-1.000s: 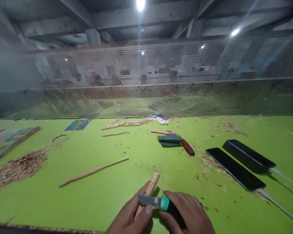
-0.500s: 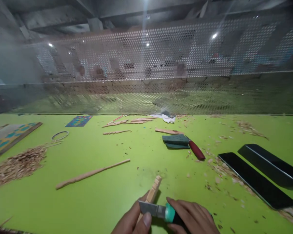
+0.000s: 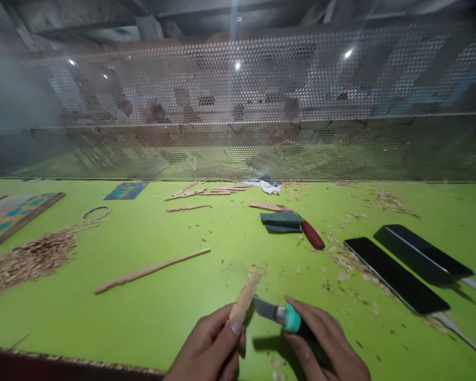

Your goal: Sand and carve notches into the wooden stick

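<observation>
At the near middle of the table, my left hand (image 3: 212,344) grips a small notched wooden stick (image 3: 245,299), its far end pointing up and away. My right hand (image 3: 327,338) is wrapped round a utility knife (image 3: 291,317) with a teal collar and dark handle. The knife's flat blade points left, its tip just beside the stick's right side. Whether blade and wood touch I cannot tell. Ahead to the left lies a long thin carved wooden stick (image 3: 153,271). The lower end of the held stick is hidden by my fingers.
Wood shavings (image 3: 34,259) are heaped left. A red-handled tool in dark wrapping (image 3: 281,221) lies ahead. Two black phone-like devices with white cables, one a phone (image 3: 396,275), lie right. Carved sticks (image 3: 188,208), a tape ring (image 3: 96,214) and a perforated screen (image 3: 238,153) stand farther back.
The knife blade has moved right, off the stick it lay across. My left hand has turned and raised the stick slightly, showing more of its notched face. The view has shifted a little.
</observation>
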The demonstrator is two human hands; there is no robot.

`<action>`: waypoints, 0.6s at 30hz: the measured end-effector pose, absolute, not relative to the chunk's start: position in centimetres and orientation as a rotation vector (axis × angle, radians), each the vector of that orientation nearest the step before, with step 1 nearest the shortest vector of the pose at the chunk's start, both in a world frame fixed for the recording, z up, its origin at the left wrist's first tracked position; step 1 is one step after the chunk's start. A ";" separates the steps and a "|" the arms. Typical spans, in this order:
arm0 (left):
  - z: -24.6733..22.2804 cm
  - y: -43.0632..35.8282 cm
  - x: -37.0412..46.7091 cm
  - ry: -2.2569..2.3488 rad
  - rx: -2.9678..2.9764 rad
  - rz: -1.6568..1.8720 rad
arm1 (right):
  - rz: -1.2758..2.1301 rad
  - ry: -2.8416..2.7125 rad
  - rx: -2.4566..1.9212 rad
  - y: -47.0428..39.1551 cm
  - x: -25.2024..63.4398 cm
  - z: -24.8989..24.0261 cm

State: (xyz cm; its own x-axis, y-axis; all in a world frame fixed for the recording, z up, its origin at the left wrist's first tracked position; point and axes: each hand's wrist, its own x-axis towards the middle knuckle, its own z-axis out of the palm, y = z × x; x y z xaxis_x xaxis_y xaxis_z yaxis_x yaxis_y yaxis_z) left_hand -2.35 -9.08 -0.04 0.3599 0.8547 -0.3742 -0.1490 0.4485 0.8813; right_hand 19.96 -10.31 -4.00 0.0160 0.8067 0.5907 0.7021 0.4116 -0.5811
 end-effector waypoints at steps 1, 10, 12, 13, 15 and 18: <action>0.0 -9.1 -2.4 0.987 0.861 0.763 | 0.142 -1.718 -1.333 -10.4 20.0 -3.9; -0.3 -8.6 -2.9 0.902 0.746 0.838 | 0.154 -1.716 -1.358 -10.4 19.8 -3.6; -0.3 -8.4 -2.9 0.844 0.676 0.866 | 0.145 -1.731 -1.349 -10.4 19.9 -3.5; -0.3 -8.3 -3.0 0.811 0.647 0.873 | 0.136 -1.744 -1.345 -10.4 20.0 -3.5; -0.2 -8.1 -3.0 0.760 0.605 0.878 | 0.111 -1.778 -1.347 -10.3 20.1 -3.4; 0.0 -8.1 -3.1 0.732 0.599 0.892 | 0.081 -1.813 -1.346 -10.2 20.1 -3.1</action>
